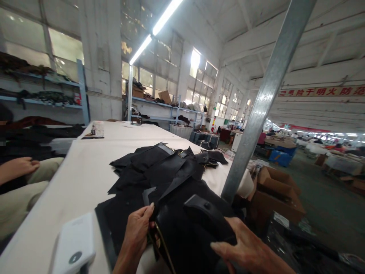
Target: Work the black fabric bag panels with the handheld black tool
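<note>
My left hand [138, 234] is closed on the near edge of a black fabric piece [188, 228], its thumb on top beside a thin gold-coloured strip. My right hand [245, 247] lies on the right side of the same piece, fingers curled round its edge under a stiff black flap. Behind lies a spread pile of black cut fabric pieces [162, 167] on the white table [82, 175].
A white device [74, 243] lies at the table's near left corner. A slanted metal post [265, 99] rises at the table's right edge. Cardboard boxes [276, 198] stand on the floor to the right. Another person's hand [18, 167] rests at far left. Shelves line the wall.
</note>
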`<state>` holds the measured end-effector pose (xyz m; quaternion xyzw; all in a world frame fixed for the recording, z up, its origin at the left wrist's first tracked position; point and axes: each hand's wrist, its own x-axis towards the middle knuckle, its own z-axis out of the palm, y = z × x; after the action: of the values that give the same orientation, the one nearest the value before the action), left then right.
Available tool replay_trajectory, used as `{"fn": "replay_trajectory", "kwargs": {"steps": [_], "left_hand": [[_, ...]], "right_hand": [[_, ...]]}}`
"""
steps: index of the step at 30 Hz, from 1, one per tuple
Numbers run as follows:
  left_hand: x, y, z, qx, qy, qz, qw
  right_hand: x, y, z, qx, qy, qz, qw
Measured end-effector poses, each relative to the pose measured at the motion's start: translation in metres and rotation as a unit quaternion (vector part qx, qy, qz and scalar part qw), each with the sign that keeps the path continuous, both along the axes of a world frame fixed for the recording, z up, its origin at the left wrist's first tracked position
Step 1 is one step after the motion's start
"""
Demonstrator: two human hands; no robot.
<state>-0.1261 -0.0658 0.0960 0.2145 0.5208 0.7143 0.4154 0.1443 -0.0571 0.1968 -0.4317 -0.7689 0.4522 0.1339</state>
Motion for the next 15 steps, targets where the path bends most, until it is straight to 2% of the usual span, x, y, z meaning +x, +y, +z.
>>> {"fn": "replay_trajectory", "kwargs": {"steps": [3, 8, 11, 15], "left_hand": [[0.003, -0.005, 0.004, 0.008, -0.012, -0.012, 1.000], [0.007, -0.015, 0.008, -0.005, 0.029, -0.015, 0.999], [0.005, -0.018, 0.002, -0.003, -0.043, -0.017, 0.999], [-0.005, -0.015, -0.012, -0.019, -0.124, 0.009, 0.992]], "right_hand": [[-0.020, -0.003, 0.004, -0.007, 0.008, 0.030, 0.999], [-0.051, -0.004, 0.002, -0.005, 0.004, 0.066, 0.998], [-0.059, -0.002, -0.001, -0.002, 0.005, 0.056, 0.998], [-0.050, 0.008, -0.009, -0.031, 0.033, 0.035, 0.998]]}}
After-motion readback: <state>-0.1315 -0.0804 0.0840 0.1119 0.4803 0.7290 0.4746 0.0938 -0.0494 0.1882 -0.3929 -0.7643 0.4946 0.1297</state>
